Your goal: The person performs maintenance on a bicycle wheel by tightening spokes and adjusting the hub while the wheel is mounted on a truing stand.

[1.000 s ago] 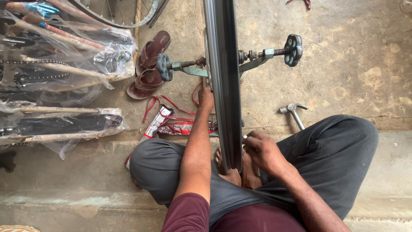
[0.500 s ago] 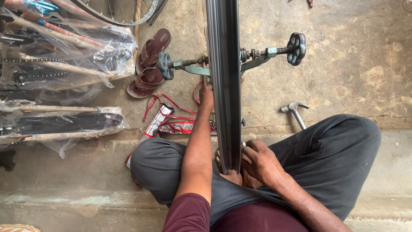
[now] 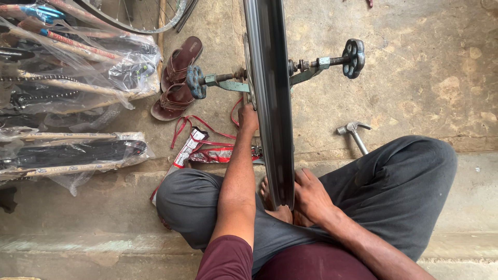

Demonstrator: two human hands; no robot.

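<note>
Right hand (image 3: 310,196): fingers curled, pressed against the near edge of the wheel rim (image 3: 270,103), just beside bare feet (image 3: 280,210).
Left hand (image 3: 248,116): reaches farther up the rim's left side; grip hidden, cannot tell.
Wheel rim: upright, edge-on, between both hands, held in a truing stand (image 3: 311,70).
Right of hands: hammer (image 3: 354,132).
Left, beyond: red packaging (image 3: 199,148), sandals (image 3: 176,78), plastic-wrapped parts (image 3: 67,72).

The stained concrete floor (image 3: 415,78) carries a pair of brown sandals (image 3: 176,78) side by side, with red-and-white wrappers and red straps (image 3: 199,148) just beside them. A claw hammer (image 3: 355,134) lies apart near a raised concrete step (image 3: 78,228). Plastic-wrapped bicycle parts (image 3: 67,93) are piled along the floor's far edge.
</note>
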